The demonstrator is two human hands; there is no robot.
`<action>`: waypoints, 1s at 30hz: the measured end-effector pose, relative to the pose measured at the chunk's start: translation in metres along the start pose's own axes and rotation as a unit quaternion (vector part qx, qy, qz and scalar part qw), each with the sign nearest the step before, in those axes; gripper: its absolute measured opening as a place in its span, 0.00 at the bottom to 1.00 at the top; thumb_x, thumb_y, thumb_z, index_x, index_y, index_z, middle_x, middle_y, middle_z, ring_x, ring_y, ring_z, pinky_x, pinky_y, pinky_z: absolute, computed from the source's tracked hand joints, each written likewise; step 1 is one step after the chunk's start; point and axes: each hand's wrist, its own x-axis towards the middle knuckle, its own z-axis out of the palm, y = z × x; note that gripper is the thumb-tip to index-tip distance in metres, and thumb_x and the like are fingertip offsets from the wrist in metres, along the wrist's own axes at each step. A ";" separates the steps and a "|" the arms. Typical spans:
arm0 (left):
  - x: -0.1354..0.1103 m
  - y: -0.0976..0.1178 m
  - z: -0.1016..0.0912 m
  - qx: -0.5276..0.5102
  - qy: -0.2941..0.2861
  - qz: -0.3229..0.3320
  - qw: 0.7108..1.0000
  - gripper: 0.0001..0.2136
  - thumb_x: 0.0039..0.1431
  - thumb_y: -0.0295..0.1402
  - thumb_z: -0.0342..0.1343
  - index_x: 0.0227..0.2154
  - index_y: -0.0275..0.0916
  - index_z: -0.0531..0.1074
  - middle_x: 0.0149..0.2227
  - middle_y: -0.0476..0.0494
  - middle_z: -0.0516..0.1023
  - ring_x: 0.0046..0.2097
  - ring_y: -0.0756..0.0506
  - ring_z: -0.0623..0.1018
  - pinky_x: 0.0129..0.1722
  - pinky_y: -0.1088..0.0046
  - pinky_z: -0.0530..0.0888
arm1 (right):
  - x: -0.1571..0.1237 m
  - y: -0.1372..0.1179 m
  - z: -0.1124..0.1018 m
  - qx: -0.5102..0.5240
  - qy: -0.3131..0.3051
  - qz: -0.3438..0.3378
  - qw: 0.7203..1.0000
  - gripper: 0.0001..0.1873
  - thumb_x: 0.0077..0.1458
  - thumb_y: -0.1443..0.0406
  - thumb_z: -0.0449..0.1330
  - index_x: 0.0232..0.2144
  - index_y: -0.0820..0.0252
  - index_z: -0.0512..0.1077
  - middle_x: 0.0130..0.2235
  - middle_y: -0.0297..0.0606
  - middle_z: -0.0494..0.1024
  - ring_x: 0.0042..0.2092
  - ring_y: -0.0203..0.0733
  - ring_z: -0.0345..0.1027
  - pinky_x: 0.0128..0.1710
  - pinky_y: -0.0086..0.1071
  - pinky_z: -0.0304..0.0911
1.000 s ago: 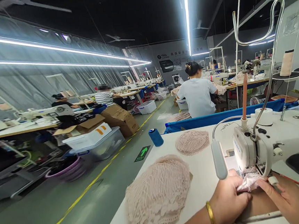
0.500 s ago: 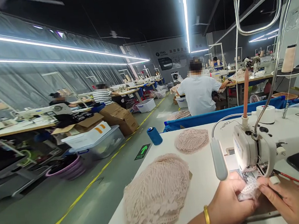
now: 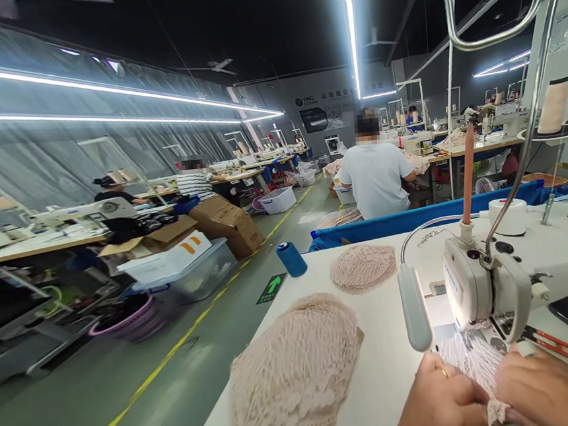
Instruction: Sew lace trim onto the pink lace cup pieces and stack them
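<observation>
A pale piece of lace lies under the head of a white sewing machine, its open strands spread across the needle plate. My left hand, with a ring on one finger, is closed on the lace's left side. On the other side my right hand grips the same piece, fingers curled and partly hidden. A scalloped edge of the lace shows between both hands. Thread snips with an orange-red handle lie just beyond my right hand.
Left of the machine sit a large pile of beige lace pieces and a smaller lace pile. A blue thread cone stands at the table's left edge. A lamp hangs near my left hand. A co-worker sits ahead.
Both hands have moved down, towards me, and further apart. The lace, bunched between my fingers before, is now stretched out from the needle area. My wrist bangle has nearly left view.
</observation>
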 end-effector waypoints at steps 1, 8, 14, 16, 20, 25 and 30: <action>0.001 0.000 -0.001 -0.001 -0.002 -0.007 1.000 0.13 0.80 0.40 0.55 0.41 0.46 0.83 0.38 0.52 0.88 0.36 0.48 0.82 0.45 0.63 0.72 | 0.001 0.000 -0.002 -0.012 0.003 0.001 1.000 0.22 0.83 0.61 0.43 0.33 0.51 0.65 0.28 0.26 0.75 0.27 0.34 0.75 0.34 0.29 0.66; 0.012 -0.005 0.001 0.029 -0.054 -0.043 0.997 0.03 0.65 0.37 0.68 0.37 0.45 0.83 0.37 0.49 0.88 0.36 0.46 0.82 0.44 0.66 0.73 | 0.000 0.009 0.001 -0.022 0.055 0.028 0.998 0.12 0.77 0.67 0.49 0.40 0.50 0.69 0.28 0.27 0.79 0.26 0.38 0.76 0.31 0.32 0.66; 0.022 -0.009 0.002 -0.006 -0.039 -0.081 0.996 0.05 0.58 0.28 0.66 0.27 0.41 0.78 0.35 0.48 0.86 0.36 0.46 0.81 0.41 0.70 0.74 | -0.008 0.013 0.012 -0.029 0.081 0.095 0.992 0.08 0.75 0.63 0.54 0.44 0.49 0.74 0.32 0.33 0.83 0.31 0.45 0.79 0.31 0.34 0.69; 0.024 -0.010 -0.001 -0.033 -0.040 -0.098 0.994 0.03 0.55 0.26 0.65 0.30 0.41 0.79 0.37 0.46 0.86 0.37 0.45 0.81 0.42 0.69 0.75 | -0.011 0.012 0.012 -0.019 0.071 0.088 0.993 0.10 0.72 0.57 0.62 0.53 0.49 0.74 0.40 0.34 0.87 0.37 0.47 0.83 0.34 0.34 0.73; 0.035 -0.005 -0.014 -0.132 -0.061 -0.181 0.973 0.04 0.61 0.29 0.61 0.34 0.41 0.81 0.36 0.45 0.83 0.40 0.45 0.80 0.45 0.71 0.75 | -0.012 0.007 0.019 0.007 0.094 0.079 0.992 0.19 0.72 0.59 0.62 0.62 0.53 0.72 0.50 0.38 0.88 0.43 0.47 0.85 0.41 0.34 0.76; 0.047 0.001 -0.027 -0.239 -0.095 -0.349 0.901 0.05 0.61 0.34 0.63 0.30 0.40 0.78 0.35 0.49 0.76 0.40 0.45 0.78 0.43 0.72 0.72 | -0.006 0.003 0.032 0.048 0.137 0.178 0.973 0.17 0.78 0.63 0.48 0.50 0.51 0.78 0.44 0.37 0.89 0.42 0.46 0.85 0.41 0.34 0.77; 0.052 0.000 -0.030 -0.281 -0.121 -0.402 0.863 0.04 0.52 0.30 0.67 0.29 0.39 0.77 0.38 0.50 0.74 0.42 0.45 0.76 0.43 0.71 0.71 | -0.001 -0.006 0.036 0.079 0.162 0.267 0.947 0.27 0.82 0.54 0.43 0.45 0.49 0.82 0.43 0.38 0.89 0.45 0.49 0.85 0.43 0.37 0.78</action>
